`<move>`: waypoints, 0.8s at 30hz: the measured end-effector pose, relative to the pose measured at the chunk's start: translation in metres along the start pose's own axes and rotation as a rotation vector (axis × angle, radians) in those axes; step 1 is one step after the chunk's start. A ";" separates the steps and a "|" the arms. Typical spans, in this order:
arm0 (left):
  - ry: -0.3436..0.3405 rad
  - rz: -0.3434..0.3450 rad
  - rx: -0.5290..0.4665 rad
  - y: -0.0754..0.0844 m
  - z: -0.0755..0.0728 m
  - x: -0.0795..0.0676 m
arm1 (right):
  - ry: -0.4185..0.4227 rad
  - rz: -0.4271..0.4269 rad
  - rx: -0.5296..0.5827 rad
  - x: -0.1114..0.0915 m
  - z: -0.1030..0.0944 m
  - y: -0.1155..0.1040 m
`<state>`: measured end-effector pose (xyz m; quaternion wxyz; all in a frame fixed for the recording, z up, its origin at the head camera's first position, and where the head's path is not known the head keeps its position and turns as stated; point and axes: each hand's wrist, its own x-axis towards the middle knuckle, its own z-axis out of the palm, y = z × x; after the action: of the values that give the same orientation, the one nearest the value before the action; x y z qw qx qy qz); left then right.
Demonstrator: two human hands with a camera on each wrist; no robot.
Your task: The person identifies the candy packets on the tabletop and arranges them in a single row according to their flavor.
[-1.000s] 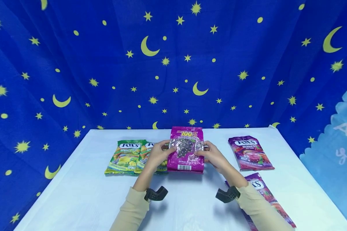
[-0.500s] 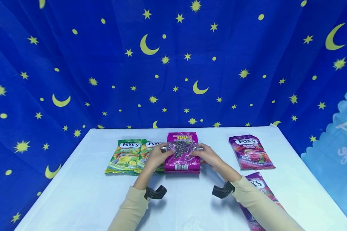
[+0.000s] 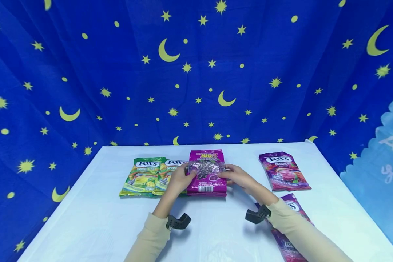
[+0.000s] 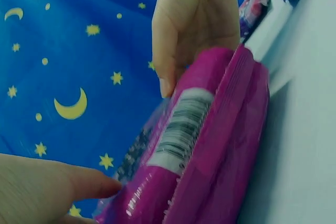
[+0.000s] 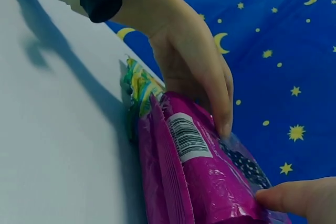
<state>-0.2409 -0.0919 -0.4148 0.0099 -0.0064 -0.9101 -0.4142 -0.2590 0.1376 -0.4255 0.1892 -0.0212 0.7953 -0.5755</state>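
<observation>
A magenta candy bag [image 3: 207,182] with "100" and dark berries printed on it lies at the middle of the table, its barcode end toward me. My left hand [image 3: 181,178] grips its left edge, thumb on the front. On the right edge my right hand [image 3: 239,177] holds it the same way, thumb on the front and fingers behind. In the left wrist view the bag's barcode [image 4: 181,129] and crimped end show, with another magenta layer [image 4: 252,114] beneath, close over the table. The right wrist view shows both thumbs pressing the clear, berry-printed face [image 5: 244,163].
Two green Fox's candy bags [image 3: 143,178] overlap at the left, partly behind my left hand. A purple Fox's bag [image 3: 284,173] lies at the right. Another purple bag [image 3: 291,243] is partly under my right forearm. A blue starry curtain [image 3: 196,80] hangs behind the white table [image 3: 95,225].
Both hands have lowered the magenta bag toward the table and slightly left, then kept it there. In the last half second its printed face has crumpled a little between the thumbs.
</observation>
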 end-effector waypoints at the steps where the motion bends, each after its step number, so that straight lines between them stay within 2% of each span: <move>1: 0.001 0.005 -0.003 0.001 -0.001 -0.002 | -0.004 -0.007 0.010 -0.002 -0.001 0.000; 5: 0.023 0.044 0.001 0.001 -0.005 -0.011 | -0.033 -0.040 0.046 -0.011 -0.004 0.001; 8: 0.066 0.078 0.027 0.003 -0.009 -0.019 | -0.076 -0.086 0.082 -0.021 -0.007 0.003; 12: 0.143 0.137 0.063 0.015 -0.013 -0.035 | -0.141 -0.148 0.126 -0.039 -0.017 0.006; 15: 0.162 0.205 0.039 0.025 -0.011 -0.048 | -0.161 -0.171 0.124 -0.055 -0.026 0.007; 17: 0.127 0.250 -0.003 0.030 -0.006 -0.056 | -0.149 -0.177 0.097 -0.065 -0.031 0.009; 19: 0.058 0.293 -0.064 0.034 0.001 -0.063 | -0.134 -0.184 0.048 -0.075 -0.036 0.012; 22: -0.109 0.319 -0.146 0.037 0.019 -0.072 | -0.119 -0.204 -0.023 -0.088 -0.045 0.018; 24: -0.239 0.303 -0.205 0.041 0.033 -0.078 | -0.123 -0.224 -0.057 -0.096 -0.051 0.023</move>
<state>-0.1622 -0.0402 -0.4077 -0.0365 -0.1931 -0.8465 -0.4947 -0.1821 0.2165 -0.4068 0.1713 -0.1504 0.7909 -0.5680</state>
